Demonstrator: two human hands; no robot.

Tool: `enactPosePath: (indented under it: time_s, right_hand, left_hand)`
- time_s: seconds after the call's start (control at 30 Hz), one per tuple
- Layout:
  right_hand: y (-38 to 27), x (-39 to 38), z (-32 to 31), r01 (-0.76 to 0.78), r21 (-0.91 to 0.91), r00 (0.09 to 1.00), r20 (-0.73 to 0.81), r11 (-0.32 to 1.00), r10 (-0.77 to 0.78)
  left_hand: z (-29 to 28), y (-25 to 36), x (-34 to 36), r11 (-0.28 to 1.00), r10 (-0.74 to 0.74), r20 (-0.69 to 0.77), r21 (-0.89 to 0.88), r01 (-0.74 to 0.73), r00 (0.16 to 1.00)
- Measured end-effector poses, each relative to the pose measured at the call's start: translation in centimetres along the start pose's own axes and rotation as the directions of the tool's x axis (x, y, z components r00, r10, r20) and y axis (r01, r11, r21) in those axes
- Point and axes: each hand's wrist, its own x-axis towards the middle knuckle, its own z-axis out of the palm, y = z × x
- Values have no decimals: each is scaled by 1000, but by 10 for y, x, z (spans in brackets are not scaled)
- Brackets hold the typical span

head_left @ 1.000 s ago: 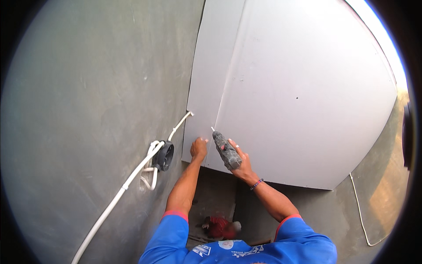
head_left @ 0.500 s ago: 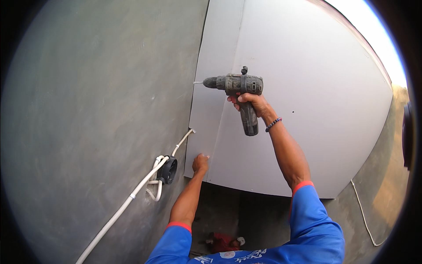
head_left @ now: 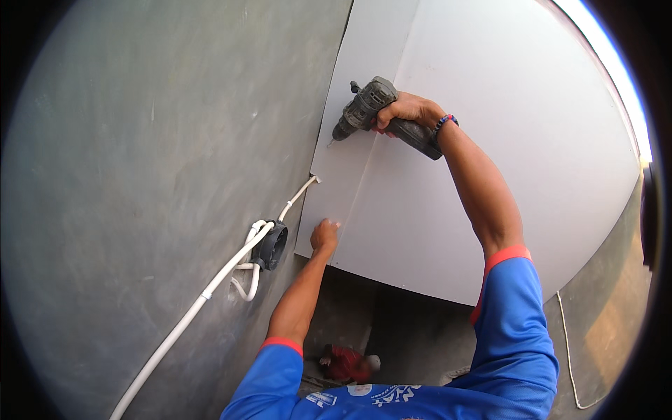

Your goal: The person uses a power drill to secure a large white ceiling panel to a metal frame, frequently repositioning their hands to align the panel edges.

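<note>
My right hand (head_left: 406, 112) is wrapped round the grip of a dark, dusty cordless drill (head_left: 367, 103). The drill tilts down to the left, and its thin bit (head_left: 331, 143) points at the narrow strip of a light grey panel (head_left: 483, 161) beside the wall. From this view I cannot tell whether the tip touches the panel. Lower down, my left hand (head_left: 324, 235) rests against the panel near its lower left corner. Its fingers are curled closed, and whatever they may hold is hidden.
Grey plastered wall (head_left: 175, 140) rises on the left, carrying a white conduit pipe (head_left: 189, 318) and a round black box (head_left: 271, 245). Below the panel's edge, a person in red (head_left: 348, 365) is far down in shadow. A thin white cable (head_left: 568, 357) hangs at right.
The drill has swung from lying level, pointing left at the wall, to slanting downward over the panel strip. My left hand stays at the panel's lower corner. The view has shifted slightly.
</note>
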Motion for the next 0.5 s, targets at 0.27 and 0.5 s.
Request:
enactPosePath:
  time_s: [0.27,0.5]
  right_hand:
    - [-7,9,-2,-77,-5,997,-22,997,77]
    - [-17,-1,3,-67,-144,995,-77,987,56]
  left_hand:
    - [6,-10,4,998,28,-51,-58,-31,998]
    - [0,-5,3,999,-17,17,-36,18,1000]
